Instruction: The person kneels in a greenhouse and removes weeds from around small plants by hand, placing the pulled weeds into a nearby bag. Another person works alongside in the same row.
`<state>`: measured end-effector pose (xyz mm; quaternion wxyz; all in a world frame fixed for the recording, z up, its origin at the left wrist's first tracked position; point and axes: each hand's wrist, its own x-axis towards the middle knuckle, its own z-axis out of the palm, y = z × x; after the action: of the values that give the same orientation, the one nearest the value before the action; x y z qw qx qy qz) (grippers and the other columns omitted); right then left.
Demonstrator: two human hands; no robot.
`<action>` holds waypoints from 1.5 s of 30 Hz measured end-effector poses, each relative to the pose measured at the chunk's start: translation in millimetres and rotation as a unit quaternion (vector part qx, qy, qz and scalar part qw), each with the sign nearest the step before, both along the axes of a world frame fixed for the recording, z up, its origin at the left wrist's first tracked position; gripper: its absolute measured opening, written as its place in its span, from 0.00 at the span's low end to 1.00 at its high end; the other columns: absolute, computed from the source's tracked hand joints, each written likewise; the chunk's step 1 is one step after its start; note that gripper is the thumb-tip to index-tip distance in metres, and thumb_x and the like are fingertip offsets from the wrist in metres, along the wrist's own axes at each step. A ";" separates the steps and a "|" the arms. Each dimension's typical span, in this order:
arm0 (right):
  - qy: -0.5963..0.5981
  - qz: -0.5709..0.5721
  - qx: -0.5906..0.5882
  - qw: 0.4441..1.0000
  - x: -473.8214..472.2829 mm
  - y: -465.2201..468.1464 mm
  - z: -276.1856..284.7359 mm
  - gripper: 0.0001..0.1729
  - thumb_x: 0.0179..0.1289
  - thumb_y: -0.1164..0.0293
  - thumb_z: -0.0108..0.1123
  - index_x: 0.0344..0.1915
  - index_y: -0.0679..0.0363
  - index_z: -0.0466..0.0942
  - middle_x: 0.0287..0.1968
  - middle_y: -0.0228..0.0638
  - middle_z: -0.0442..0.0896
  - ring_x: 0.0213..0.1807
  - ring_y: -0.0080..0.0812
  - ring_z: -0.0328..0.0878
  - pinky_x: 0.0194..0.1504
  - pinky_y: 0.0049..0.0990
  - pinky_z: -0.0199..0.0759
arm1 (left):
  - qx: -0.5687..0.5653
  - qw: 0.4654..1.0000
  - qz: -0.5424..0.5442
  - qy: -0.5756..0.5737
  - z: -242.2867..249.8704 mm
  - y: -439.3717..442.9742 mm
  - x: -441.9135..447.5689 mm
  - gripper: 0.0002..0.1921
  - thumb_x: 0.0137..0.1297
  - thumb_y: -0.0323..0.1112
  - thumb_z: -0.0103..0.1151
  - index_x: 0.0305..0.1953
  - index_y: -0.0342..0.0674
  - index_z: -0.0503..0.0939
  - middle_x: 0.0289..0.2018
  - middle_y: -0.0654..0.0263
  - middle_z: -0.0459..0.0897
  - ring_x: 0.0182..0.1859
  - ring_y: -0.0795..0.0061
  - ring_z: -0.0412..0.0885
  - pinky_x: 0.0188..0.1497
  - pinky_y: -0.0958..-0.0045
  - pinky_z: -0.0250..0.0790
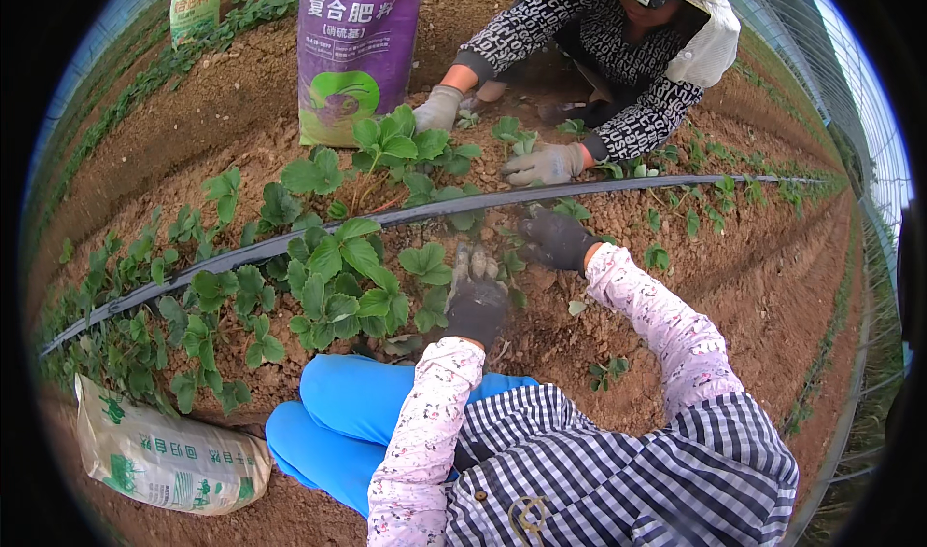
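My left hand (476, 301), in a dark soil-dusted work glove, rests palm down on the reddish soil with its fingers spread slightly. Just left of it grows a leafy strawberry plant (347, 279). My right hand (556, 238), gloved alike, reaches down to the soil near small green leaves (572, 208); its fingertips are partly hidden, and whether they pinch anything is unclear. Both hands are on the near side of a black drip-irrigation tape (463, 204). A small seedling (608, 373) stands in the soil before my lap.
Across the tape a co-worker's grey-gloved hands (544, 164) touch the bed among young plants. A purple fertilizer sack (356, 62) stands upright at the far side. One white printed sack (170, 456) lies at lower left. Greenhouse framing (847, 62) curves along the right.
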<state>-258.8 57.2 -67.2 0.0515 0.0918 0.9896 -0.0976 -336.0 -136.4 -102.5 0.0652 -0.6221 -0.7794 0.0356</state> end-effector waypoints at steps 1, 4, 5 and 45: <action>0.013 0.014 0.001 1.000 -0.1 3.3 0.2 0.18 0.51 0.58 0.57 0.38 0.58 0.73 0.38 0.47 0.73 0.41 0.49 0.71 0.40 0.43 0.65 | 0.027 1.000 0.005 0.001 -0.2 -0.9 2.8 0.15 0.59 0.37 0.44 0.45 0.42 0.77 0.56 0.59 0.68 0.65 0.60 0.54 0.68 0.49 0.33; 0.009 0.021 -0.001 1.000 -10.3 -0.9 11.2 0.15 0.49 0.65 0.58 0.38 0.58 0.74 0.32 0.44 0.77 0.39 0.48 0.74 0.41 0.43 0.67 | 0.075 0.997 0.018 -0.019 -4.4 -6.4 4.5 0.14 0.58 0.37 0.46 0.42 0.42 0.78 0.55 0.60 0.68 0.64 0.60 0.55 0.68 0.51 0.35; -0.007 0.020 -0.002 1.000 -15.1 -3.9 17.1 0.15 0.48 0.66 0.58 0.38 0.58 0.74 0.32 0.44 0.77 0.38 0.49 0.74 0.40 0.43 0.67 | 0.072 0.996 0.014 -0.044 -10.2 -6.2 2.8 0.14 0.58 0.37 0.46 0.42 0.42 0.79 0.55 0.60 0.69 0.64 0.60 0.55 0.68 0.52 0.36; 0.175 -0.353 -0.279 0.876 185.4 -4.2 -32.0 0.14 0.65 0.67 0.45 0.36 0.67 0.74 0.32 0.42 0.78 0.32 0.36 0.75 0.36 0.34 0.67 | 0.108 0.983 -0.002 -0.152 -4.0 -8.7 -0.4 0.11 0.55 0.36 0.48 0.36 0.43 0.80 0.55 0.62 0.70 0.63 0.60 0.58 0.66 0.53 0.42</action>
<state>-73.4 53.0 -99.2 -0.1370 0.3980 0.8160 -0.3962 -336.4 -145.1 -106.4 0.0127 -0.6114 -0.7781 -0.1437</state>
